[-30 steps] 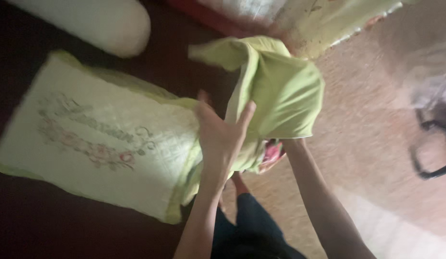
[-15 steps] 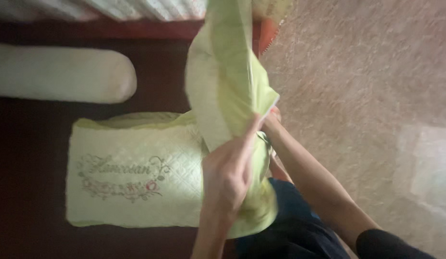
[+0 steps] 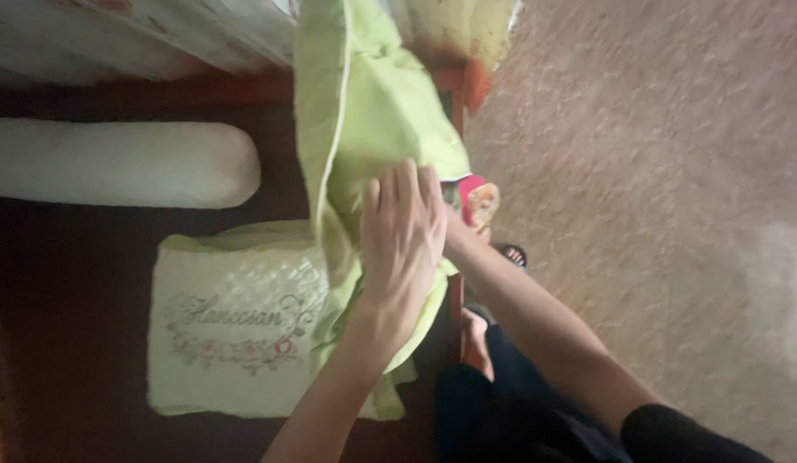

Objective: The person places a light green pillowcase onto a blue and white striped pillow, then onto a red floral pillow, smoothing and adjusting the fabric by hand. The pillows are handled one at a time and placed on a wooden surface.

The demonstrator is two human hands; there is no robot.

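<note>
While the light-green pillowcase [image 3: 373, 111] is held up over the edge of the bed, the left hand [image 3: 403, 236] lies flat against its outer face, fingers stretched out and close together, palm pressed on the fabric rather than pinching it. The right hand is a different story: the right forearm [image 3: 536, 317] runs up from the lower right and disappears behind the cloth, so honestly I can't tell if those fingers are open or closed around anything. Right where the arm vanishes, a bit of pink and orange patterned cloth [image 3: 477, 199] pokes out from under the green fabric.

The pillowcase hangs upright-ish, its top end near the flowery bedding [image 3: 158, 34] at the upper edge of the view, its lower end draping down onto a pale green quilted pillow [image 3: 235, 326] with embroidered flowers and lettering. That pillow lies flat on the dark bed surface [image 3: 64, 300]. Above it, well apart from the hands, sits a long white bolster [image 3: 115, 163] lying sideways.

On the right it's all beige speckled floor [image 3: 656, 171], and the person's dark trousers [image 3: 501, 403] and a bare foot [image 3: 477, 341] show below the arms.
</note>
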